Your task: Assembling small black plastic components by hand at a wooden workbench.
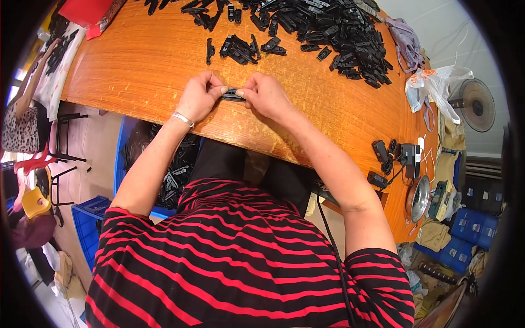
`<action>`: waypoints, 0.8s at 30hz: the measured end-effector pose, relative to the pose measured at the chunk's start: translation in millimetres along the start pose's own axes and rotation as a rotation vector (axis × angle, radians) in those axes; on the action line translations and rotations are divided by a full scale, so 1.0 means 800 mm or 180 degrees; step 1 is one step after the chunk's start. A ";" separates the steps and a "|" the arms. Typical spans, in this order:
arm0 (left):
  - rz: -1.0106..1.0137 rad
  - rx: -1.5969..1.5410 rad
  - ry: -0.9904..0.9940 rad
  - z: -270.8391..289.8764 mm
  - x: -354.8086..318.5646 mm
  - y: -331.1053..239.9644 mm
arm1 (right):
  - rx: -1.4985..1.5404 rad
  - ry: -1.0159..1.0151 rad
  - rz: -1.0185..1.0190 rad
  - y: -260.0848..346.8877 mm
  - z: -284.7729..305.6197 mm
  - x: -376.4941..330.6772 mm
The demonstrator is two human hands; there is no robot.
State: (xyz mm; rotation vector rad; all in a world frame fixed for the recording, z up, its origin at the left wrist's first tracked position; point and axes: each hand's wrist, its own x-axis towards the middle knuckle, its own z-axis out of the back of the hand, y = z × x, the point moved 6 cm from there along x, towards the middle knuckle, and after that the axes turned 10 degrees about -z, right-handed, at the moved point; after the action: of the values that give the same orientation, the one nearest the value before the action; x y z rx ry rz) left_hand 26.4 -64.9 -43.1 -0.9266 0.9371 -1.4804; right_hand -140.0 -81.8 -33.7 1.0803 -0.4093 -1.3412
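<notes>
Red-and-black striped sleeves fill the bottom of the head view, and both forearms reach up from them to the orange wooden table point(136, 71). The left hand point(198, 98), with a silver bracelet point(182, 119) at the wrist, and the right hand point(267, 97) meet over the near edge, fingers point(221, 90) of both pressed together on the ends of a small black plastic piece point(233, 94), pinching it between them just above the tabletop. Just beyond the fingertips lies a small cluster of similar black parts point(240, 49); farther out and to the right of the fingers spreads a big heap of them point(339, 33). Below the left wrist, under the table, a blue crate point(123, 158) holds more black parts. Well to the right of the fingers sit black adapters and cables point(394, 156).
</notes>
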 end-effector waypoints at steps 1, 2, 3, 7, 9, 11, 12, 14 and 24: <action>-0.0062 0.0165 0.0050 0.000 0.000 -0.004 | -0.0200 -0.0033 0.0010 0.001 0.001 0.001; -0.0056 0.0162 0.0049 0.001 0.002 -0.005 | -0.0202 -0.0027 0.0006 0.003 0.003 0.003; -0.0078 0.0450 0.0106 0.003 0.006 -0.006 | -0.0328 0.0040 -0.0097 0.002 0.003 0.006; -0.0029 0.0760 0.0365 0.003 0.015 -0.015 | -0.0933 -0.0050 -0.0204 0.010 0.010 0.006; -0.0248 0.0941 0.0262 0.001 0.012 -0.026 | -0.0873 -0.0276 -0.0082 -0.007 0.011 0.009; -0.0102 0.0993 0.0159 0.008 0.004 -0.009 | -0.0961 -0.0183 0.0030 0.006 0.008 -0.003; 0.0047 0.0886 0.0293 0.019 -0.006 0.004 | -0.0980 -0.0215 0.0078 0.012 0.004 -0.009; 0.0212 0.0748 0.0547 0.039 -0.035 0.006 | -0.1073 0.0014 0.0200 0.010 -0.002 -0.021; -0.0138 0.0716 -0.0378 0.145 -0.055 0.018 | -0.2124 -0.1852 0.1139 0.032 0.102 0.055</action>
State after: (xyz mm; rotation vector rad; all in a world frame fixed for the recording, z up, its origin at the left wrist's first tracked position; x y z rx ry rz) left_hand 142.9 -30.3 -14.5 -0.8633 0.6528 -1.5151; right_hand -178.2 -156.8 12.5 0.0461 -0.4983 -1.3073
